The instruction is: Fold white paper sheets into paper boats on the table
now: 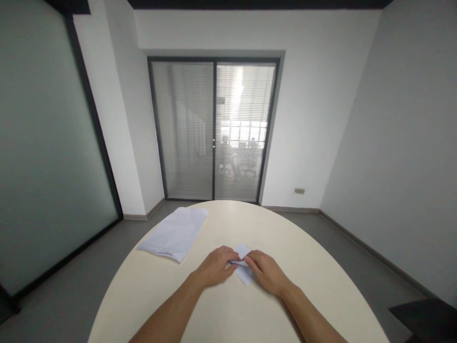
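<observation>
A small piece of folded white paper [244,275] lies between my hands near the middle of the pale round table [228,314]. My left hand [218,267] pinches its left side, thumb and fingers closed on a folded edge. From the right, my right hand [266,270] grips the same paper, its fingertips close to the left ones. One part of the paper sticks out beyond the fingers and another toward me. The fingers cover its middle, so the exact folded shape is partly hidden.
A stack of creased white paper sheets [178,233] rests at the table's far left edge. Beyond the table stands a glazed door with blinds [214,128]. Frosted glass [46,143] is on the left, a grey wall [403,143] on the right. A dark object [424,317] is at lower right.
</observation>
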A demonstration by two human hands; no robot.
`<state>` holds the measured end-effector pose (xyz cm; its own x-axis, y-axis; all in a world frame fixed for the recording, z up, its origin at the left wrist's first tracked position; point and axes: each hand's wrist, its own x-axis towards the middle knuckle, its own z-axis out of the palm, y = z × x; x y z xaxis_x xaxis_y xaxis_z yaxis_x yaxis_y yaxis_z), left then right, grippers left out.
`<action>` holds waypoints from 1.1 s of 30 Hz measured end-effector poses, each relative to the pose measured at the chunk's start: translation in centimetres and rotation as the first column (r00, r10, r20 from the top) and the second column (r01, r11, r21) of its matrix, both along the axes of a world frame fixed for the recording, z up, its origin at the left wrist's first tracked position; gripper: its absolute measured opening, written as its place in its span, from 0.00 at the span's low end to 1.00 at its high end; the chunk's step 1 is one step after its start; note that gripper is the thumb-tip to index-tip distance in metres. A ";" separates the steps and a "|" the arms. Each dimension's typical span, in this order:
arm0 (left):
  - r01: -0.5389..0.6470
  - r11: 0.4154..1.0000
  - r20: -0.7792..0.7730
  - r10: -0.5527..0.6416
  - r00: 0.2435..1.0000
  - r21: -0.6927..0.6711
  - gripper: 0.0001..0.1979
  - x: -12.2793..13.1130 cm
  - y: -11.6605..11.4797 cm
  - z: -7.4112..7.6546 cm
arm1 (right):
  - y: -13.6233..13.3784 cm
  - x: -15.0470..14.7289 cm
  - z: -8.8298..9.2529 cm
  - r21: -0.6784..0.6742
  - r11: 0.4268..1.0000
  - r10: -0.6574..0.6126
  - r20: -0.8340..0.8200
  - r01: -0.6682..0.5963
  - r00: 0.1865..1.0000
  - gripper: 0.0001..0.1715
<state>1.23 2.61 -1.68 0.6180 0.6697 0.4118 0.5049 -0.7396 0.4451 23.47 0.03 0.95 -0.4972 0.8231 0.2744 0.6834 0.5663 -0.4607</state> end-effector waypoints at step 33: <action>-0.234 0.965 0.022 0.238 0.971 -0.119 0.24 0.1 1.2 -1.9 | 1.5 1.4 -2.4 0.000 0.958 -0.287 -0.015 0.287 0.958 0.25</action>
